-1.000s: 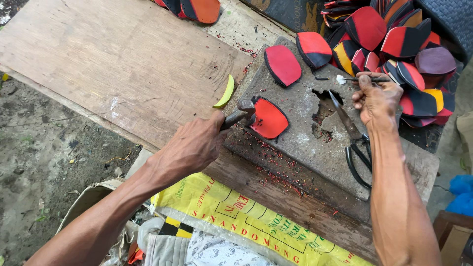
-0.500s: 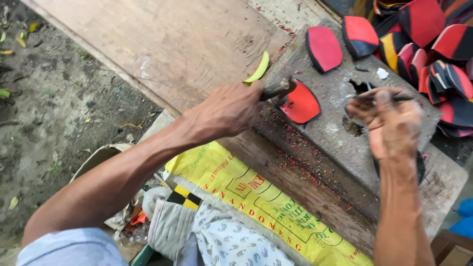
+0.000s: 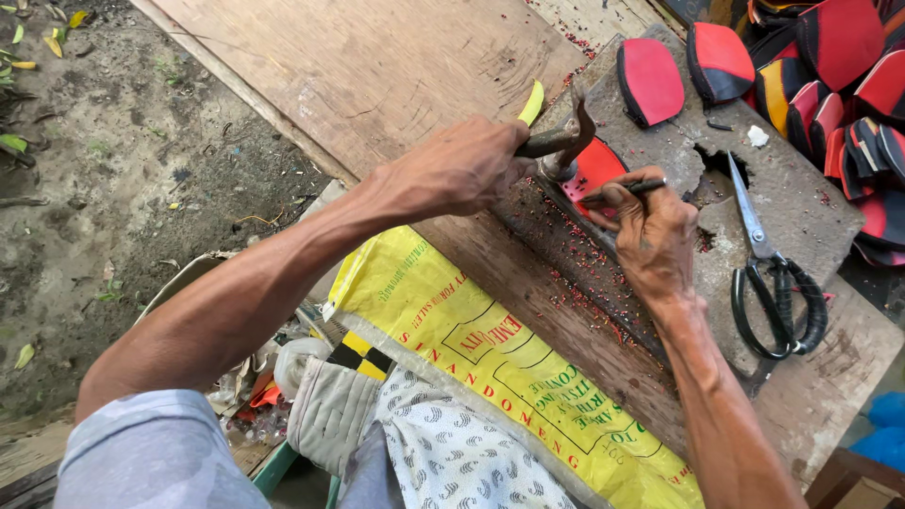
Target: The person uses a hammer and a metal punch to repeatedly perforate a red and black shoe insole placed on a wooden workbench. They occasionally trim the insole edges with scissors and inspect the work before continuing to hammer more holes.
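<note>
My left hand grips the handle of a small metal hammer, whose head sits just above a red sole-shaped rubber piece lying on a worn grey stone slab. My right hand holds a thin dark rod-like tool against the red piece, fingers pinched around it. A yellow sliver lies by the hammer. Red crumbs are scattered over the wooden edge below.
Black-handled scissors lie on the slab to the right. Two red and black cut pieces rest at the slab's far end, with a pile of several more behind. A plywood board lies left; a yellow printed sack covers my lap.
The right hand has come off the far side of the slab and set the thin tool on the red piece. The left hand has brought the hammer over it.
</note>
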